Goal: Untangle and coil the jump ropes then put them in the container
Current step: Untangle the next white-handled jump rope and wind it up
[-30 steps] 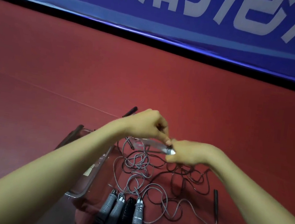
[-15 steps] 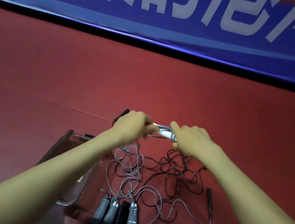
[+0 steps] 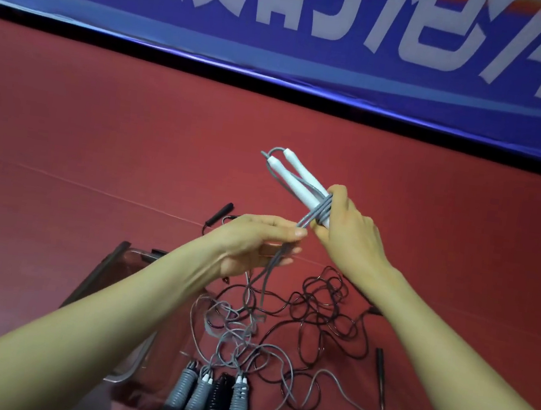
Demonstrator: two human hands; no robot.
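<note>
Because the two pale handles (image 3: 294,180) are laid side by side as a core, the grey cord (image 3: 316,212) can be wound crosswise around them, and several turns already sit near their lower end. This rope is held up in the air, above the floor and not yet in the container. The right hand (image 3: 352,237) has its grip clamped around the handle pair at the turns, tips tilted up and away, which I judge keeps the bundle steady and the wraps in sight. The left hand (image 3: 254,245) pinches the free run of cord between thumb and fingertips just beside the wraps, likely to hold tension so the turns lie tight. From that pinch the cord drops to the red floor (image 3: 98,149) and runs into a loose heap of grey ropes (image 3: 233,333) beside a tangle of black rope (image 3: 321,308). Nearer the person, ribbed handles (image 3: 204,397) lie in a row, probably waiting their turn. The clear container (image 3: 133,368) sits on the floor to the left, partly under the left forearm and within easy reach; what it holds I cannot tell.
</note>
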